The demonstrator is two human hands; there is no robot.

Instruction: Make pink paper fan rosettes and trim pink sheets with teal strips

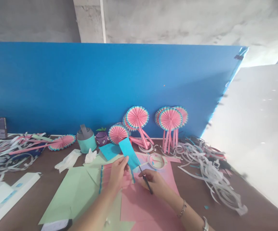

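My left hand (119, 168) is closed on a bright blue paper strip (129, 152), gripping its left side between thumb and fingers. My right hand (152, 179) is closed around a slim dark-handled tool (148, 186). Its thin tip meets the right edge of the strip; whether it is scissors seen edge-on or a craft knife, I cannot tell. Under my left hand lies a pleated pink paper piece (105, 175) with blue-edged sides, partly hidden. Pink sheets (139, 205) and pale green sheets (66, 192) spread beneath both hands. Another blue paper piece (109, 151) lies just behind.
Several pink round paper fans (170, 119) lean against the blue partition (81, 83). A tape roll (156, 161) sits beyond my right hand. Tangled white strips (208, 173) lie right. At left are a teal cup (86, 141), tissues (67, 160), a power strip (20, 192) and a phone (0, 128).
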